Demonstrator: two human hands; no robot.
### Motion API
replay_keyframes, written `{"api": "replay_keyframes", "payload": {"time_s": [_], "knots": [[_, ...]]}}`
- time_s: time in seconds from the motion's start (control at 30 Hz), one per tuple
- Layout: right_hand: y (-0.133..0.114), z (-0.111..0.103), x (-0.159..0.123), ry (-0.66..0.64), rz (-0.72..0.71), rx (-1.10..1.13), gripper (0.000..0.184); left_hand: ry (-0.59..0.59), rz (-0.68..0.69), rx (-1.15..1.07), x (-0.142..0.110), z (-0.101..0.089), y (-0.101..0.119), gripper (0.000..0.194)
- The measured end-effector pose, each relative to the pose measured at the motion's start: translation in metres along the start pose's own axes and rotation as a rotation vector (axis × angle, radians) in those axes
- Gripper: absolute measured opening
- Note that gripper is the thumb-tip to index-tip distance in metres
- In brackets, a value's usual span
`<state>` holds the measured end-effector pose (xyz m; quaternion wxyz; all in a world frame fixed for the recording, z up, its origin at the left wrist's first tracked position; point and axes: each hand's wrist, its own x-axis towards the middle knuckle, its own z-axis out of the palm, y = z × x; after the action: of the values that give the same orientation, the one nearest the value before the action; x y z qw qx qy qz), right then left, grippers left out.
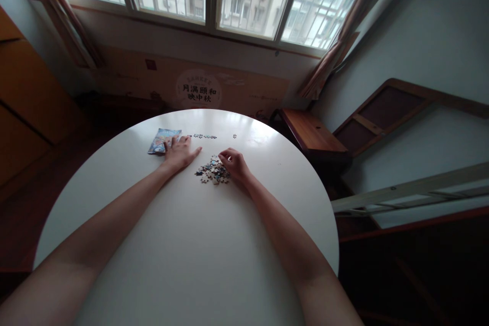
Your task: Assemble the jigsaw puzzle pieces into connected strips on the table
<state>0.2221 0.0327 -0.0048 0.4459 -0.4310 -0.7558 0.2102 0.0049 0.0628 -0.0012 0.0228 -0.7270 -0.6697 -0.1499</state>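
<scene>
Toward the far edge of the white tabletop point(183, 244), the right hand point(234, 163) pinches at a heap of puzzle pieces point(214, 172), its hold unclear; the left hand point(179, 153), spread and unclenched, touches a blue packet point(158, 141)

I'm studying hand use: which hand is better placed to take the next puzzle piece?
The right hand, likely: its fingers are at the pile; the left hand is farther off, by the packet.
</scene>
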Motion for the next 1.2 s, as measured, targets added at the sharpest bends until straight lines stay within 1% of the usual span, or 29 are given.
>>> {"api": "replay_keyframes", "payload": {"time_s": [0.17,0.3,0.43,0.67,0.93,1.2], "knots": [[0.0,0.0,0.0,0.003,0.009,-0.005,0.014,-0.03,-0.011,0.002,0.009,0.002,0.001,0.065],[-0.001,0.0,0.0,-0.001,0.014,-0.004,0.014,0.01,-0.007,0.009,0.013,0.004,0.002,0.063],[-0.001,0.0,0.0,-0.011,0.01,-0.007,0.015,0.034,0.0,0.002,0.013,0.007,0.002,0.063],[0.0,0.001,0.0,-0.016,0.011,-0.023,0.014,0.01,-0.018,0.0,0.013,0.007,0.002,0.063],[-0.001,0.0,0.0,-0.01,0.019,-0.011,0.014,-0.007,-0.003,-0.015,0.013,0.007,0.001,0.063],[-0.001,-0.001,0.0,-0.008,0.016,-0.006,0.014,0.009,0.007,-0.024,0.012,0.006,0.002,0.061]]}}
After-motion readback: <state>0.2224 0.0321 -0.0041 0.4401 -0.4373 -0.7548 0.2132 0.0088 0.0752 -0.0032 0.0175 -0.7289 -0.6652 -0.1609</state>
